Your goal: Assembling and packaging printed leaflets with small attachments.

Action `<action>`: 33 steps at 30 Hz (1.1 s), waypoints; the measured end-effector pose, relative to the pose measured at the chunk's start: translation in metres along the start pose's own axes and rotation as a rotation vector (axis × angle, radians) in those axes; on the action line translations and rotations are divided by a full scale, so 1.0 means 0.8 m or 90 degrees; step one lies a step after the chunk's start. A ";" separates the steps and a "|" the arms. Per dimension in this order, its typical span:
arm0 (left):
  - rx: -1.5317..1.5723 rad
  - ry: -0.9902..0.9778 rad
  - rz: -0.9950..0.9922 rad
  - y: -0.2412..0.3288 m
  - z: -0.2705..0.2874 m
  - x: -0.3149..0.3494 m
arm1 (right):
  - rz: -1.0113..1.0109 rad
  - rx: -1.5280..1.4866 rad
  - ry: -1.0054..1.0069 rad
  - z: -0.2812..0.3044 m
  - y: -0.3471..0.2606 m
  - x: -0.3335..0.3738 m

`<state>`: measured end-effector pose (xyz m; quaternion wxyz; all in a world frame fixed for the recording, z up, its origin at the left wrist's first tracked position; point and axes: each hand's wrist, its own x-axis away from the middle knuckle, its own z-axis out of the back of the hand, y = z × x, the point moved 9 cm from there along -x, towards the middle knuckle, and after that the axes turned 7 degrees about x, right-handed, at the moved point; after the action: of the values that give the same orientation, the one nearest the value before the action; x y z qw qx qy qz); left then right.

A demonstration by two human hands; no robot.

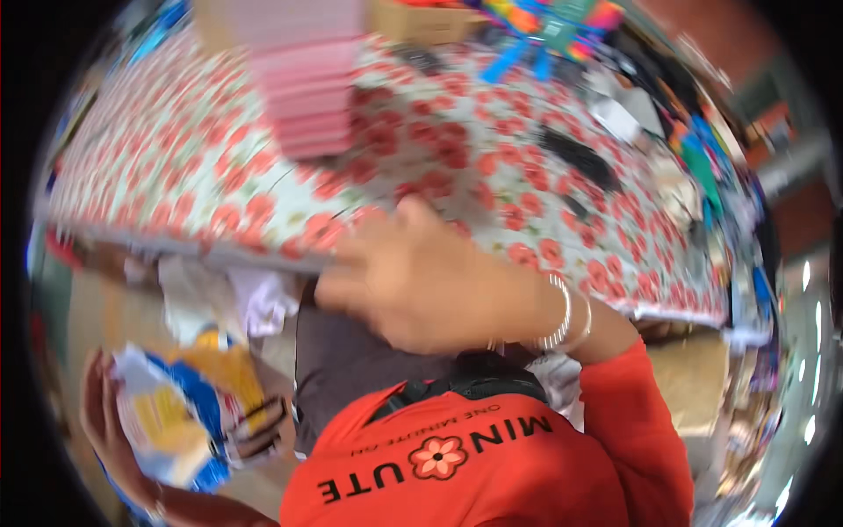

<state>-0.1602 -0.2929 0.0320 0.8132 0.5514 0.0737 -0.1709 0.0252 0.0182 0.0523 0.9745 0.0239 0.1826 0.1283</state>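
The right hand (413, 285), badly smeared by motion, hangs at the near edge of a long counter (237, 198) covered in white sheeting printed with clustered red flowers and green leaves. Its fingers look bent inward, but I cannot tell whether they close on anything. Two slim, shiny, ring-shaped bracelets (555, 312) circle that wrist, below a smooth red sleeve.

The left hand (101, 413) is low at the far left, its long fingers pointing upward, just beside a crumpled, glossy plastic bag (176, 413) in yellow, white and blue. The bag sits below the counter's edge, creased and irregular in outline; I cannot tell whether the fingers grip it.

Beyond the right hand, on the counter, rises a tall, squared stack of flat pink layers (307, 105), its front ridged by their edges. To its right lies a loose black bundle of thin strands (580, 158). Farther back stand a brown cardboard box (421, 25) with straight sides and a rainbow-coloured heap with limp blue strips (518, 57). Soft, rumpled white and lilac material (263, 299) bunches beneath the counter, near the wearer's dark, matte trousers (338, 378).
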 end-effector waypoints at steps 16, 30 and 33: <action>0.146 -0.792 -0.444 0.288 -0.500 0.099 | -0.724 0.099 -0.042 -0.030 0.399 0.347; -0.144 -0.695 -0.539 0.238 -0.755 0.008 | -0.631 0.168 0.080 0.000 0.365 0.326; -0.010 -0.664 -0.380 0.242 -0.718 -0.002 | -0.585 0.203 0.195 0.025 0.352 0.315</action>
<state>-0.0525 0.3013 -0.0174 0.6629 0.3444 -0.1823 -0.6393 0.1918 0.3552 0.0090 0.8766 0.0703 0.3326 -0.3406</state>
